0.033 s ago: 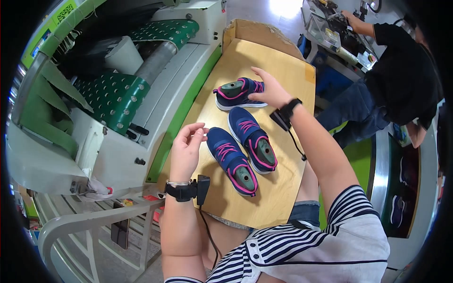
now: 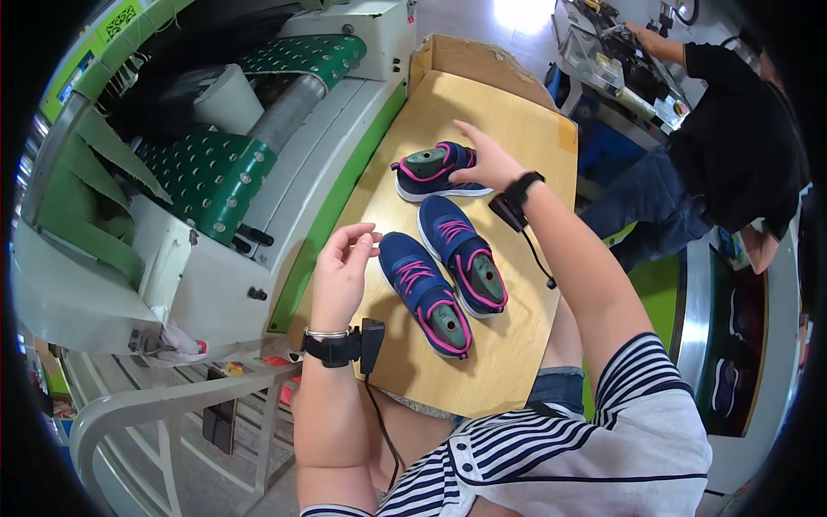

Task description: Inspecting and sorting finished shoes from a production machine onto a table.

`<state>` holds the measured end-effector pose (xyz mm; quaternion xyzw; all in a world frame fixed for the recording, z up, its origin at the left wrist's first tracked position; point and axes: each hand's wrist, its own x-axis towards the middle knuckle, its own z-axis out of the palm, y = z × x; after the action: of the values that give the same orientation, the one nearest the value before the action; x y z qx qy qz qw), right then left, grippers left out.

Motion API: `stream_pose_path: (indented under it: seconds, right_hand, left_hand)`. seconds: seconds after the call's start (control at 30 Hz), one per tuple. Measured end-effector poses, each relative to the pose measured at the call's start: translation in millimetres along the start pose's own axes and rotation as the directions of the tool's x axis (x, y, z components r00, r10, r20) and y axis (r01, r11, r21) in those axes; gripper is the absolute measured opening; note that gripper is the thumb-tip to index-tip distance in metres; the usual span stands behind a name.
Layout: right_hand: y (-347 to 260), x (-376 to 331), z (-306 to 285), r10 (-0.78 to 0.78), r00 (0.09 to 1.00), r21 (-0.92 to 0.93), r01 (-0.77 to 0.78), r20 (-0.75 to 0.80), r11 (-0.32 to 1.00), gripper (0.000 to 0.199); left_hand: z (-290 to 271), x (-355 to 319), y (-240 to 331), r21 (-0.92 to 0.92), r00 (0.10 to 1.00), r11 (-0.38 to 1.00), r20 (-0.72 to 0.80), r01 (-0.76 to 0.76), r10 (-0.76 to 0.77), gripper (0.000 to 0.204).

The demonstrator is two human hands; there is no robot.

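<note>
Three navy sneakers with pink laces, pink collars and dark green lasts inside lie on a wooden board. The near sneaker [image 2: 419,284] and the middle sneaker [image 2: 458,246] lie side by side, toes pointing away to the left. The far sneaker [image 2: 419,177] lies crosswise, heel to the left. My right hand [image 2: 487,161], thumb and fingers spread, is over its toe end and hides part of it; contact is hard to tell. Beside the near sneaker's toe is my left hand [image 2: 343,271], its fingers loosely bent with nothing visible in them.
The wooden board [image 2: 508,362] has a torn cardboard edge [image 2: 482,56] behind it. To the left stands a machine with a studded green belt [image 2: 207,185]. A grey metal rack [image 2: 129,409] is at lower left. A person in black [image 2: 732,129] works at right, near shelved shoes [image 2: 725,385].
My right hand has shifted slightly left, further over the far sneaker. My left hand and the two nearer sneakers look unchanged.
</note>
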<state>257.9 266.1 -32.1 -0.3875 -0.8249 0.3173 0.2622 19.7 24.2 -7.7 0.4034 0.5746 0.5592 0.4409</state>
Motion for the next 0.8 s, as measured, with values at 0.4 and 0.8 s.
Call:
stream_pose_path:
  seconds: [0.4,0.8]
  right_hand:
    - [29,-53,-30,0.118,0.964,0.121,-0.092,-0.236,0.988,0.089]
    - [-21,-149,-43,0.641,0.767,0.385,-0.589,-0.011,0.711,0.062]
  left_hand:
    - [-21,-6,-10,-0.046,0.999,0.998,-0.008,-0.052,0.051,0.024]
    - [-2,-3,-13,-0.013,0.998,0.999,0.043,-0.04,0.04,0.022]
